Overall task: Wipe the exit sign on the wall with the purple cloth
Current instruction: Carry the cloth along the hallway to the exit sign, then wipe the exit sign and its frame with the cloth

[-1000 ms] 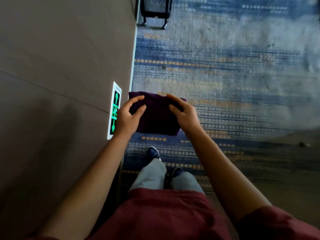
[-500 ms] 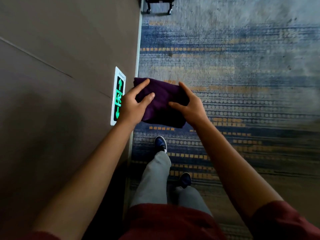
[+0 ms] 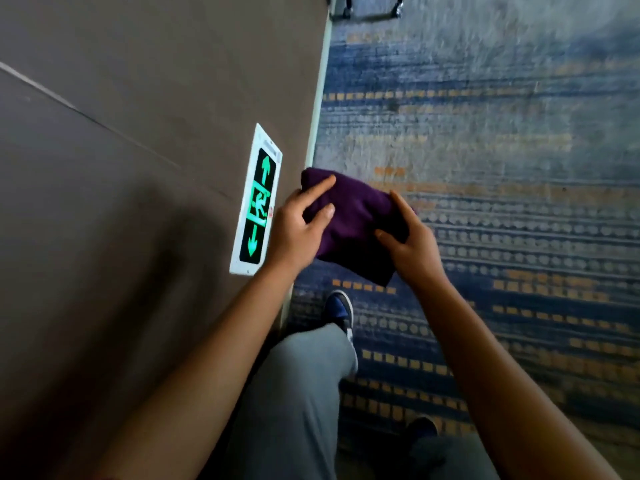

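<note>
A folded purple cloth [image 3: 353, 223] is held in the air between both hands, just right of the wall. My left hand [image 3: 298, 230] grips its left side, thumb and forefinger on top. My right hand [image 3: 412, 247] grips its right edge. The exit sign [image 3: 258, 202], a white-framed panel with green arrows and a running figure, is low on the brown wall, just left of my left hand. The cloth is apart from the sign.
The brown wall [image 3: 121, 168] fills the left side, with a pale skirting strip [image 3: 318, 109] at its foot. Blue and yellow patterned carpet [image 3: 502, 202] covers the floor. My leg and shoe [image 3: 341, 308] are below the cloth. Wheels of a cart [image 3: 372, 6] show at top.
The view has come closer to the sign and the floor. Both hands keep hold of the cloth, which has tilted and sits nearer to the sign. My left leg has stepped forward.
</note>
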